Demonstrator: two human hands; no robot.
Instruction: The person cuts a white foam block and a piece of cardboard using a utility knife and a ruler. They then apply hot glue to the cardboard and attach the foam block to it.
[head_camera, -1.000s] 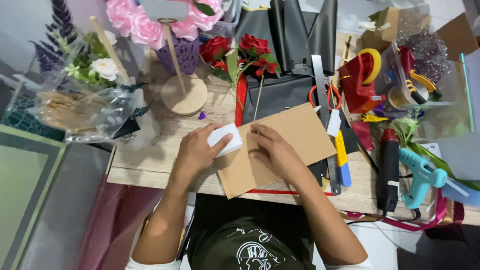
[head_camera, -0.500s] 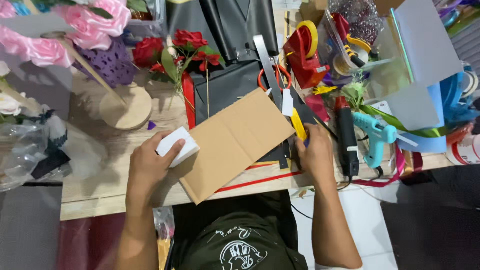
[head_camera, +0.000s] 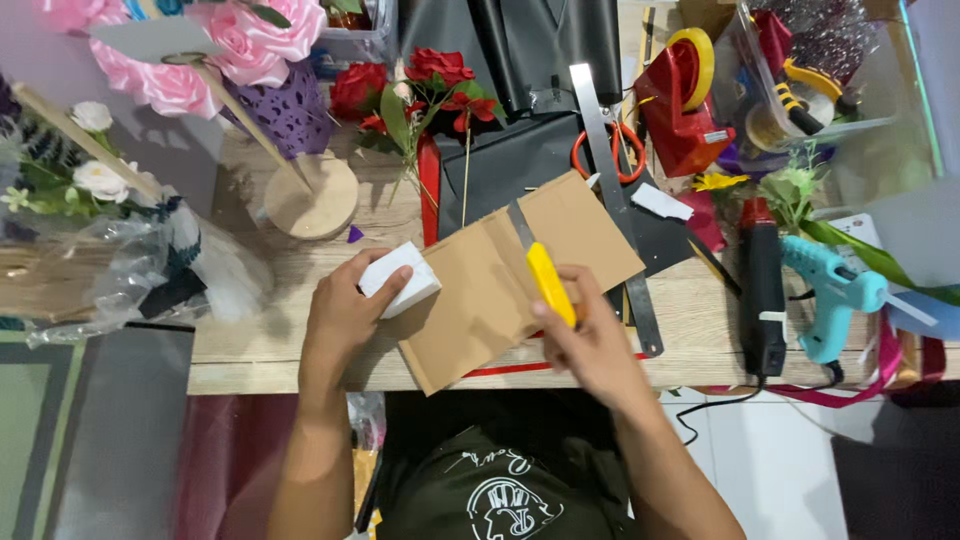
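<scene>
**Knife over cardboard, foam block held at its left edge**

Right hand (head_camera: 590, 345) closed around a yellow-handled utility knife (head_camera: 548, 280), fingers wrapped on the handle, grey blade extended up and to the left over a flat brown cardboard sheet (head_camera: 500, 285). Left hand (head_camera: 345, 310) clamped on a small white rectangular foam block (head_camera: 400, 278), thumb on the near face, fingers curled over the far side, block resting at the sheet's left edge and touching it.

Cardboard lying tilted on the pale wooden tabletop (head_camera: 250, 345), long axis running from near-left to far-right, directly between the two hands. Knife's long axis roughly crossing that of the sheet, tip pointing away from the body toward the far-left. Right hand nearer to the middle of the sheet; left hand nearer to the block and the sheet's left corner.

Just right of the sheet, a long steel ruler (head_camera: 615, 200) lying near upright in the view; beyond it orange-handled scissors (head_camera: 600, 155), a black heat tool (head_camera: 765, 285) and a teal glue gun (head_camera: 830, 295). Red artificial roses (head_camera: 420, 85) at the far edge.

Hard to tell whether the blade tip touches the cardboard or hovers above it. Underside of the block and the sheet's near-right edge hidden by the hands.
</scene>
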